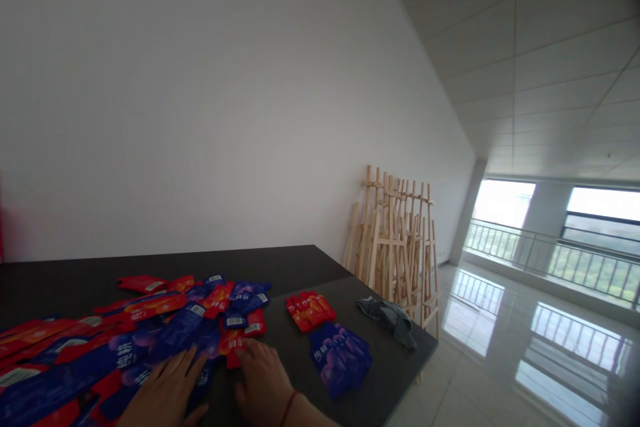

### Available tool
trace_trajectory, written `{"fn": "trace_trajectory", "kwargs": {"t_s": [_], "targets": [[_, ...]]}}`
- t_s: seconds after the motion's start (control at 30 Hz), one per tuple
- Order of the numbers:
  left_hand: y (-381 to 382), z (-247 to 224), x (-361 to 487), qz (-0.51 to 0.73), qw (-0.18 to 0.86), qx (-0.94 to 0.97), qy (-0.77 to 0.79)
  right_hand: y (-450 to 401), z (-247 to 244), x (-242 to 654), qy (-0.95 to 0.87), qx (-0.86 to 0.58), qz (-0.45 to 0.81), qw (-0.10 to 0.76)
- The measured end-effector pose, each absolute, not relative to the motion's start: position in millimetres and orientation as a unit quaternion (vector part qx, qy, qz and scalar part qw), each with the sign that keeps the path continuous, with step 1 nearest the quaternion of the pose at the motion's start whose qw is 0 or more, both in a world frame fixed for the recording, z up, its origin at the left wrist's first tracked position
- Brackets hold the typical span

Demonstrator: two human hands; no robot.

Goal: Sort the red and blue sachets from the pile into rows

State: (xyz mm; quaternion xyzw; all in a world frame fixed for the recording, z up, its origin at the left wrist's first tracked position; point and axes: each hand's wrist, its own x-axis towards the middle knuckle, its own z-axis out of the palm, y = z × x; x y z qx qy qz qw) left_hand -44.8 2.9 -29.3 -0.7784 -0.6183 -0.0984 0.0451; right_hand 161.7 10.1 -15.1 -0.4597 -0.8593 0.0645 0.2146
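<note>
Red and blue packets (185, 327) lie mixed in a wide, loose pile on the left half of a dark table (290, 267). My left hand (165, 390) rests on blue packets at the near side of the pile, fingers spread. Beside it, my right hand (263, 377) touches a red packet (233, 345) at the pile's right edge; its fingers are bent and close together. Further right sit a fanned group of red packets (310, 310) and, nearer, a fanned group of blue packets (340, 357).
A crumpled grey cloth (389, 320) lies near the table's right edge. Wooden easels (395, 240) stand beyond that edge, against the white wall. Windows with a railing (540, 253) are at the far right, above a shiny tiled floor.
</note>
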Motion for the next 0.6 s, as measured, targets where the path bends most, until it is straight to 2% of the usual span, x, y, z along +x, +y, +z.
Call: {"fn": "trace_trajectory", "kwargs": {"t_s": [0.13,0.27,0.4,0.5,0.6], "targets": [[12.5,-46.8,-58.3,-0.111,0.066,-0.787,-0.604,22.7,-22.3,111.3,-0.871,-0.408,0.097,0.256],[24.3,-62.0,-71.8,-0.13,0.049,-0.799,-0.586,26.1,-22.3,107.5,-0.879,-0.373,0.094,0.284],[21.9,-34.2,-69.7,-0.192,0.009,-0.793,-0.578,27.4,-15.8,122.7,-0.838,-0.347,0.137,0.397],[14.1,4.4,-64.2,-0.237,-0.079,-0.772,-0.585,35.0,-11.7,129.8,-0.752,-0.381,0.251,0.476],[11.0,27.0,-62.2,-0.279,-0.172,-0.772,-0.545,41.6,-11.3,135.1,-0.655,-0.406,0.485,0.414]]}}
